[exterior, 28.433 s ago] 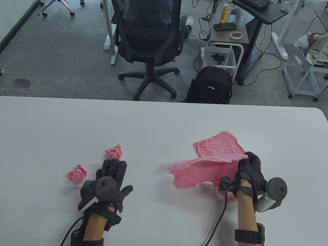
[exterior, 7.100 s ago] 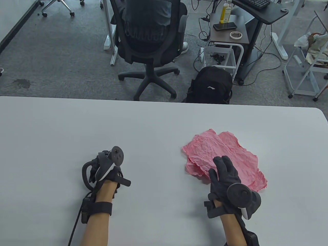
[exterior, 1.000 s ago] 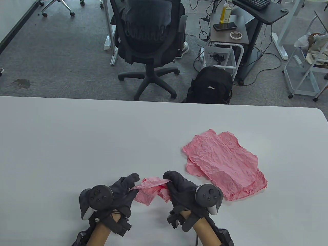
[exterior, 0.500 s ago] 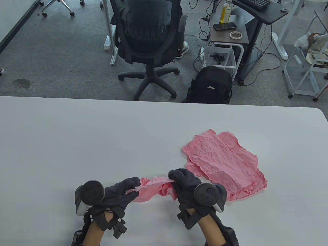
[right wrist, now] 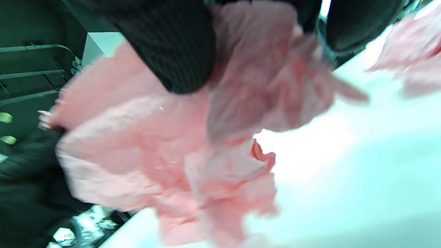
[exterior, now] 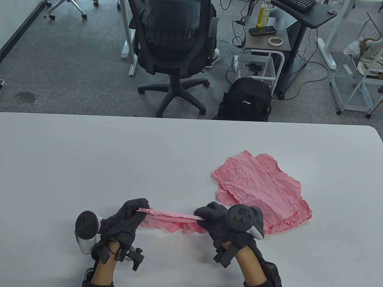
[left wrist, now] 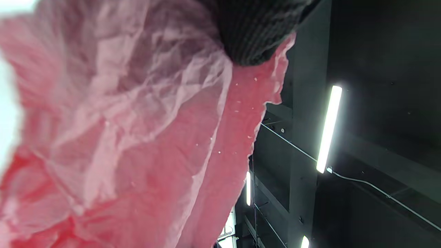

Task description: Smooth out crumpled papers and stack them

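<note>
A crumpled pink paper (exterior: 170,219) is stretched between my two hands just above the white table (exterior: 89,155), near its front edge. My left hand (exterior: 133,212) pinches its left end and my right hand (exterior: 209,216) pinches its right end. The paper fills the left wrist view (left wrist: 137,144) under a gloved fingertip (left wrist: 251,38), and it hangs blurred below my fingers (right wrist: 179,51) in the right wrist view (right wrist: 193,151). A stack of flattened pink papers (exterior: 263,191) lies on the table just right of my right hand.
A black office chair (exterior: 173,44), a black backpack (exterior: 247,100) and a side table with a bottle (exterior: 264,13) stand on the floor beyond the table's far edge.
My hands have pulled apart, the left one moving left, and the pink paper has opened from a bunched wad into a long stretched strip.
</note>
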Demonstrator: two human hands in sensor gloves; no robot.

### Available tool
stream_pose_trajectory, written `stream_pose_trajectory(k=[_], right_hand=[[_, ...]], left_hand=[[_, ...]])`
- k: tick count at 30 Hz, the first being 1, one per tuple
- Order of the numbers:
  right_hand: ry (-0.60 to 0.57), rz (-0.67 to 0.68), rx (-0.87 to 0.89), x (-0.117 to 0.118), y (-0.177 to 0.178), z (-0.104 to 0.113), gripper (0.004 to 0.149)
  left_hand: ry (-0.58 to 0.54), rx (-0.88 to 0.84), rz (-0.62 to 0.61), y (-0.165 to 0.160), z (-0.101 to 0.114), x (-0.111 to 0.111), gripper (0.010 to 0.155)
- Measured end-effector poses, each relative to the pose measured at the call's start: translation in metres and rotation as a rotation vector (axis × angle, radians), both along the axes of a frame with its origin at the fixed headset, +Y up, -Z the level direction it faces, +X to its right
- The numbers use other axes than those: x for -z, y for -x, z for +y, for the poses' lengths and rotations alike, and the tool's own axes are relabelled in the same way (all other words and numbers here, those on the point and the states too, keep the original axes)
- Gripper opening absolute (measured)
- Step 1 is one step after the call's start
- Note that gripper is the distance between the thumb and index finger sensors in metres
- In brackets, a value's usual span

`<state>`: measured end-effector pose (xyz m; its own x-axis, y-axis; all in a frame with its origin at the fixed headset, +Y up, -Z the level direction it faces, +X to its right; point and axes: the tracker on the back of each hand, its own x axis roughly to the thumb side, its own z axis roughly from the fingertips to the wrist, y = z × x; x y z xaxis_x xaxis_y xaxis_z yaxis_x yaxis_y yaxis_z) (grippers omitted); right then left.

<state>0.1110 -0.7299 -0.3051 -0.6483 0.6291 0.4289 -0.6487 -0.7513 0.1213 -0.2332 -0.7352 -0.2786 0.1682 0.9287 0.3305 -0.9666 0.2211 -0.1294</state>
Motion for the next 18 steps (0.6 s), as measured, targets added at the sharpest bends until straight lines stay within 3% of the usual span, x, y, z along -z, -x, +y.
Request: stream_pose_trajectory(k=[4, 7, 9, 12, 14, 18], right_hand=[[0.068, -0.005, 0.248, 0.007, -0.009, -0.007, 0.04], [0.197, 0.039, 0.448, 0.012, -0.016, -0.014, 0.049], [0.317, 0.094, 0.45, 0.012, -0.016, -0.017, 0.056], [0.401, 0.113, 0.249, 0.014, -0.02, -0.019, 0.04], [0.41, 0.157, 0.268, 0.017, -0.024, -0.023, 0.04], [0.583, 0.384, 0.781, 0.021, -0.021, -0.035, 0.045]], left_hand=[[-0.088, 0.134, 0.076, 0.0, 0.007, -0.005, 0.045], [-0.172, 0.179, 0.18, 0.008, 0.012, -0.008, 0.046], [-0.235, 0.242, 0.232, 0.012, 0.017, -0.011, 0.046], [-0.254, 0.418, 0.28, 0.015, 0.02, -0.012, 0.046], [-0.243, 0.427, 0.291, 0.015, 0.02, -0.012, 0.045], [-0.173, 0.414, 0.308, 0.016, 0.013, -0.008, 0.045]])
